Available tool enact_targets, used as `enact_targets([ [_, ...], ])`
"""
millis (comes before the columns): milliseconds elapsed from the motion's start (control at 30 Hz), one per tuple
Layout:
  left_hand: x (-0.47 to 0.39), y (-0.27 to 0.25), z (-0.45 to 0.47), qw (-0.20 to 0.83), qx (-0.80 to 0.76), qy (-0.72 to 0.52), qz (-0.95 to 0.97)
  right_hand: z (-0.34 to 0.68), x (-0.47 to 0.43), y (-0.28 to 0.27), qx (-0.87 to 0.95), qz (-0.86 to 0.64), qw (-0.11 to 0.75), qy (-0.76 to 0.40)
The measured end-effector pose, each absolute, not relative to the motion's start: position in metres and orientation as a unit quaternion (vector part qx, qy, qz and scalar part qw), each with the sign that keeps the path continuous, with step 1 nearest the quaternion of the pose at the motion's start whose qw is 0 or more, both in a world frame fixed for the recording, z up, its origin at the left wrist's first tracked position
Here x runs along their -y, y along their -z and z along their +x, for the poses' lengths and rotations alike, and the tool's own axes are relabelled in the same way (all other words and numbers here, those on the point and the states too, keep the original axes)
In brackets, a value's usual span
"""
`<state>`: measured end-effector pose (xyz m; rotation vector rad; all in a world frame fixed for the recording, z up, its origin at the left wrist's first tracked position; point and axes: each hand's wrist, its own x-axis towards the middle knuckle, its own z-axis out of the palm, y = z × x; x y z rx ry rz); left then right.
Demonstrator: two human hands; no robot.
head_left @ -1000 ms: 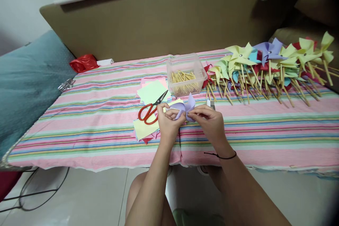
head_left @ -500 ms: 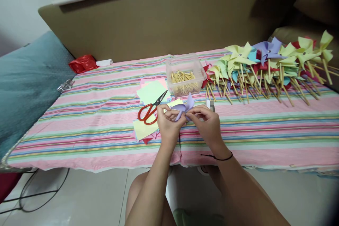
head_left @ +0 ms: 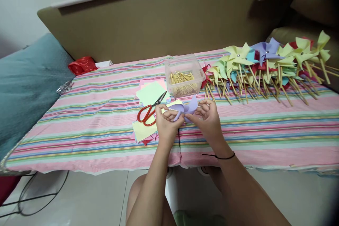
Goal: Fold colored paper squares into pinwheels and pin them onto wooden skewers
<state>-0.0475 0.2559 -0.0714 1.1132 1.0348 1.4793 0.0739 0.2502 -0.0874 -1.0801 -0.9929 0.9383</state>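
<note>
At the far left a red plastic bag [head_left: 82, 65] lies on the striped cloth [head_left: 79, 113]. Next come paper sheets [head_left: 150, 91], with red-handled scissors [head_left: 151, 106] lying across them, just beside my left hand [head_left: 166, 127]. My left fingers are closed in a pinch on a curled purple paper [head_left: 191, 104], held above the cloth before a clear box [head_left: 182, 64] of sticks [head_left: 182, 77]. My right hand [head_left: 210, 123] has its thumb on the paper and its fingers loosely bent; whether they grip, I cannot tell. Pinwheels [head_left: 267, 52] crowd the right.
</note>
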Motion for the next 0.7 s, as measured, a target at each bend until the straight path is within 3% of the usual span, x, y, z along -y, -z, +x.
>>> enact_targets([
  [133,-0.257,0.071,-0.052,0.508,-0.419,-0.598,0.456,0.075,-0.249,0.083,0.409,-0.428,0.628,-0.506],
  [700,-0.258,0.069,-0.059,0.54,-0.425,-0.566,0.455,0.081,-0.247,0.078,0.419,-0.429,0.606,-0.523],
])
